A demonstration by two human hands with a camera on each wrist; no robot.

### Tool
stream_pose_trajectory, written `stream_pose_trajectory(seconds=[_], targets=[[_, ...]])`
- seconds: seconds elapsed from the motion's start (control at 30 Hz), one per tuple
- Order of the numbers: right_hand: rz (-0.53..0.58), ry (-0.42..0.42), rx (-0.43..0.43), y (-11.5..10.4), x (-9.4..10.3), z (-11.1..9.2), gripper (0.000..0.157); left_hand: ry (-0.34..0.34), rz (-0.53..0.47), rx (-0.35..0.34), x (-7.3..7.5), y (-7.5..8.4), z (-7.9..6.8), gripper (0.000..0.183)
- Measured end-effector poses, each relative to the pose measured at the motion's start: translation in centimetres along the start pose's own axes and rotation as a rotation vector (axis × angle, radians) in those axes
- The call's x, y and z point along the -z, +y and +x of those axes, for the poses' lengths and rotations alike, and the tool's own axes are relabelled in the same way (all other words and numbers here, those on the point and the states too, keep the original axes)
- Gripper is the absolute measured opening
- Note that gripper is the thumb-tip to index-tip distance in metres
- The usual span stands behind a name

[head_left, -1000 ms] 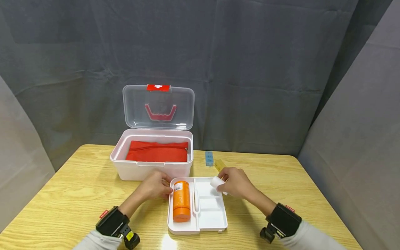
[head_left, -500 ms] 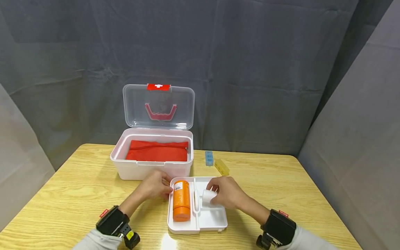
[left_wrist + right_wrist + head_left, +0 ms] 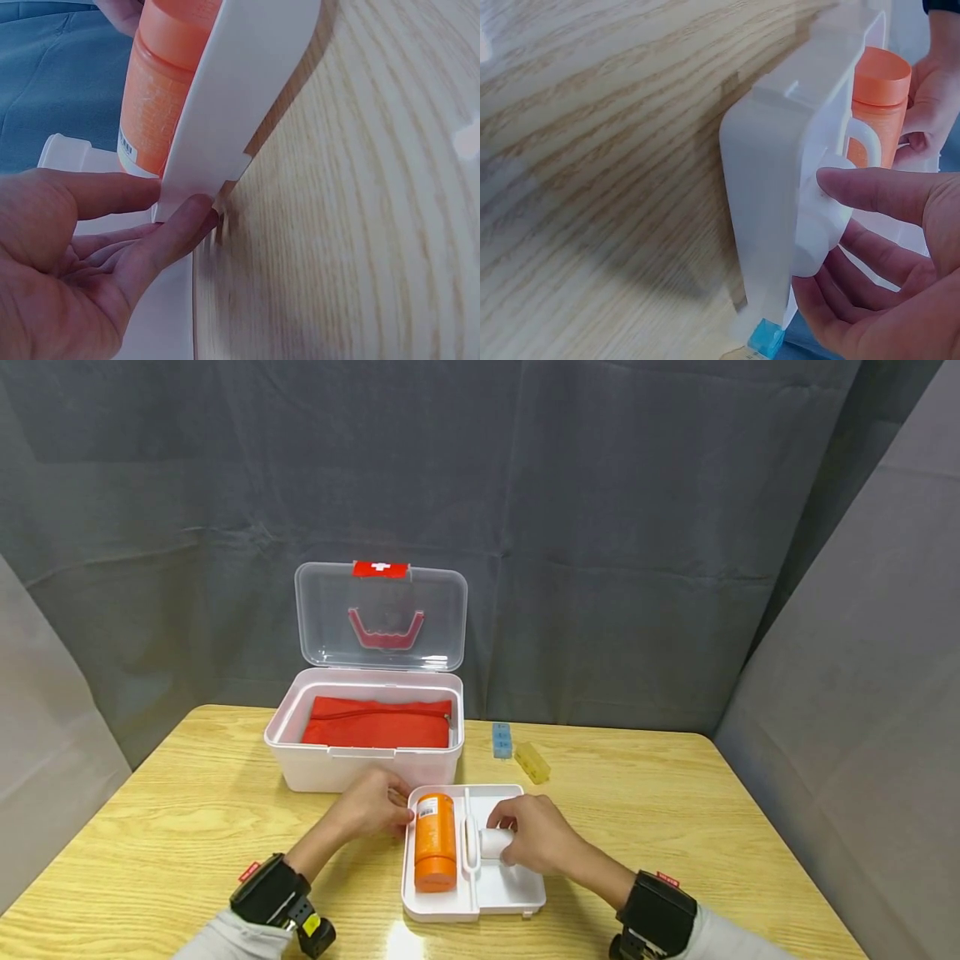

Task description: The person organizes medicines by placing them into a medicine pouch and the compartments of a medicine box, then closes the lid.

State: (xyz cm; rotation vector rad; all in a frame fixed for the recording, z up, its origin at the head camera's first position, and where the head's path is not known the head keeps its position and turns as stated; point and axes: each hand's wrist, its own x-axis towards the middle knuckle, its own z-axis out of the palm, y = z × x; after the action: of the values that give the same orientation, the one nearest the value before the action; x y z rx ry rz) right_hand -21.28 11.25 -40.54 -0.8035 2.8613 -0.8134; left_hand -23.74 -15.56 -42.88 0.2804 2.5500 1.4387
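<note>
In the head view, my right hand (image 3: 540, 835) holds a small white roll (image 3: 493, 843), possibly a bandage, low over the right half of a white compartmented tray (image 3: 508, 893). Thumb and fingers lie on either side of the roll (image 3: 814, 244) in the right wrist view. My left hand (image 3: 369, 806) pinches the tray's left wall near its far corner; the left wrist view has thumb and index finger at the tray wall (image 3: 225, 97). An orange bottle (image 3: 435, 843) lies in the tray's left compartment, beside the white handle (image 3: 470, 843).
Behind the tray stands a white first-aid box (image 3: 367, 768), its clear lid (image 3: 322, 627) raised. A red zip pouch (image 3: 382, 727) lies inside. Blue (image 3: 502, 741) and yellow (image 3: 532, 762) pill cases sit at the table's back. Grey cloth (image 3: 600, 543) hangs behind.
My right hand has carried the white roll from the tray's far right edge inward and toward me, beside the handle. My left hand stays on the tray wall.
</note>
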Motion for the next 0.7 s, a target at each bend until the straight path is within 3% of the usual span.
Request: stream_pose_trajectory(seconds=[0.5, 0.7], targets=[[-0.007, -0.001, -0.015, 0.27, -0.34, 0.1, 0.034, -0.009, -0.017, 0.015, 0.03, 0.08, 0.03, 0.023], [-0.007, -0.04, -0.043, 0.01, 0.06, 0.32, 0.04, -0.013, -0.027, 0.007, 0.05, -0.12, 0.06, 0.023]])
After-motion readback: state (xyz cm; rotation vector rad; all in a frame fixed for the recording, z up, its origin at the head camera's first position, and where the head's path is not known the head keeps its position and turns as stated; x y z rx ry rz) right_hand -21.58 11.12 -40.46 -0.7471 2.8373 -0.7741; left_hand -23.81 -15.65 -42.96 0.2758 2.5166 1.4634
